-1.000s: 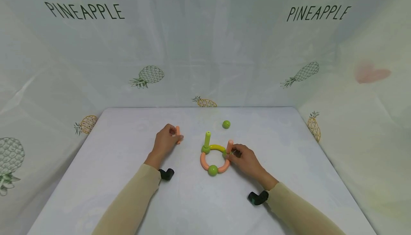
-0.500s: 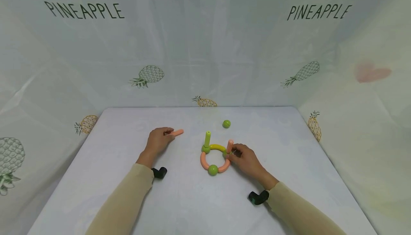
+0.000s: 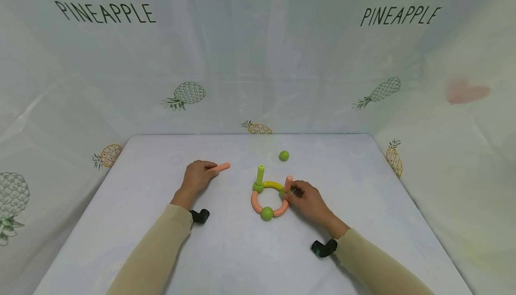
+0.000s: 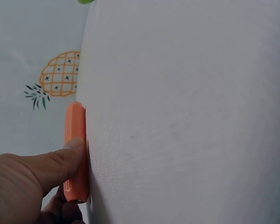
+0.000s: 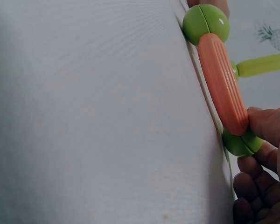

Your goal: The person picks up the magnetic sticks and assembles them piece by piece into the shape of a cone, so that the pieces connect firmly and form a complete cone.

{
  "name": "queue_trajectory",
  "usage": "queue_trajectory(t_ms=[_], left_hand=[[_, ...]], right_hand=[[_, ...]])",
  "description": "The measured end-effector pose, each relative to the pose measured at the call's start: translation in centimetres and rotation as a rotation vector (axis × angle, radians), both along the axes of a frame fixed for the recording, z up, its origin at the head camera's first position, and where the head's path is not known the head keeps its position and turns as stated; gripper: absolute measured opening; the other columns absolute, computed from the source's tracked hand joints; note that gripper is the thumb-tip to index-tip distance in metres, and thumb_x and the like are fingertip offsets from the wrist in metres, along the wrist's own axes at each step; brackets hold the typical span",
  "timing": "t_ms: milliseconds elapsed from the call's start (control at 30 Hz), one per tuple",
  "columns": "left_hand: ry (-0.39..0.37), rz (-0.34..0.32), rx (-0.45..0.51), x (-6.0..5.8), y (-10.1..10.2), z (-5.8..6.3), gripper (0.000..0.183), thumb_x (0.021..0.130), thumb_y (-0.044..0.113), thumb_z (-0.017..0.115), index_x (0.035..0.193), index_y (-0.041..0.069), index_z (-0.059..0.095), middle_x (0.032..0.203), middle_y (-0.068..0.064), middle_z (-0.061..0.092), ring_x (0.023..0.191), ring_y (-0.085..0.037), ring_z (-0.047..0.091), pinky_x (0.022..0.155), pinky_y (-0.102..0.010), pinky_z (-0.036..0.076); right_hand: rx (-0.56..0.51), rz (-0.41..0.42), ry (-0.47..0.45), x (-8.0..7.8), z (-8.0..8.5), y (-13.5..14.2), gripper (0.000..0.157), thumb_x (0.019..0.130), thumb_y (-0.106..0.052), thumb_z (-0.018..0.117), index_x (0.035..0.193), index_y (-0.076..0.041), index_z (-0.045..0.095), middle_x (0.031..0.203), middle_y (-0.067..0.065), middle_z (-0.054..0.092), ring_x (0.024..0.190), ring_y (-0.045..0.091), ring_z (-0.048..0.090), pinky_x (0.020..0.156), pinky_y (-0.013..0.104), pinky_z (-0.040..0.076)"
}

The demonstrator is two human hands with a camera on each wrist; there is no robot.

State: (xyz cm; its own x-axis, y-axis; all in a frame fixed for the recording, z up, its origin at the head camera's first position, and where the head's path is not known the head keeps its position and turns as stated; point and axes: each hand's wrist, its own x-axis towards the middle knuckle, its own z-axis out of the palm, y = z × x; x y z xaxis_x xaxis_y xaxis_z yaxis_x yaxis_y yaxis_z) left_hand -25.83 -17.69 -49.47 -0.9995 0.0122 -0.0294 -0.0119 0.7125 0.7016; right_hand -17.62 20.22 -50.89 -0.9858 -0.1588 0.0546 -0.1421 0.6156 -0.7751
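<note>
On the left of the table my left hand point(image 3: 197, 176) pinches a straight orange rod point(image 3: 223, 167), its free end pointing right; in the left wrist view the thumb lies across the ribbed rod point(image 4: 75, 123) near the tabletop. At centre lies a ring of curved orange point(image 3: 255, 202) and yellow pieces point(image 3: 273, 184) joined by green balls point(image 3: 267, 214). A lime rod point(image 3: 260, 175) stands on the ring's left ball, an orange one point(image 3: 288, 184) on its right. My right hand point(image 3: 310, 200) grips that right ball point(image 5: 242, 142), thumb touching the curved orange piece point(image 5: 221, 84).
A loose green ball point(image 3: 284, 155) lies behind the ring, towards the far edge of the white table point(image 3: 242, 254). A pineapple-print curtain point(image 3: 258, 62) hangs behind and on both sides.
My left hand has shifted slightly left, and the orange rod in it has swung from pointing away to pointing right. The right hand and the ring have stayed in place.
</note>
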Motion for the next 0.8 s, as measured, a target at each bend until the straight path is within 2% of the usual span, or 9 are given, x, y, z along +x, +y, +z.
queue_trajectory(t_ms=[233,467,633,800], left_hand=[[0.022,0.012,0.118,0.1,-0.6,-0.1,0.034,0.098,0.024,0.078,0.130,0.011,0.075,0.123,-0.015,0.073,0.113,-0.033,0.064,0.095,-0.047,0.052],[0.049,0.026,0.236,0.7,-0.4,0.6,0.034,0.098,0.024,0.078,0.129,0.009,0.074,0.124,-0.015,0.074,0.118,-0.033,0.066,0.103,-0.050,0.050],[0.061,-0.002,0.294,1.9,0.7,0.9,0.037,0.096,0.024,0.080,0.128,0.007,0.074,0.123,-0.013,0.076,0.117,-0.030,0.069,0.102,-0.046,0.053],[0.056,-0.047,0.354,3.8,2.9,1.3,0.038,0.093,0.024,0.083,0.127,0.007,0.075,0.120,-0.010,0.077,0.112,-0.026,0.072,0.098,-0.041,0.056]], right_hand=[[0.005,0.005,-0.001,0.1,0.0,0.0,0.030,0.096,-0.032,0.080,0.120,-0.016,0.072,0.113,0.002,0.066,0.101,0.018,0.058,0.091,0.037,0.049],[0.014,-0.008,0.006,0.1,0.1,-0.1,0.032,0.095,-0.031,0.080,0.122,-0.015,0.072,0.113,0.003,0.066,0.101,0.018,0.058,0.090,0.037,0.050],[0.008,-0.020,0.000,0.2,0.1,-0.3,0.031,0.095,-0.031,0.081,0.120,-0.015,0.072,0.112,0.003,0.066,0.100,0.018,0.058,0.091,0.037,0.049],[0.002,-0.020,0.001,0.3,-0.1,-0.4,0.029,0.094,-0.031,0.082,0.118,-0.016,0.073,0.110,0.003,0.066,0.099,0.018,0.057,0.090,0.036,0.049]])
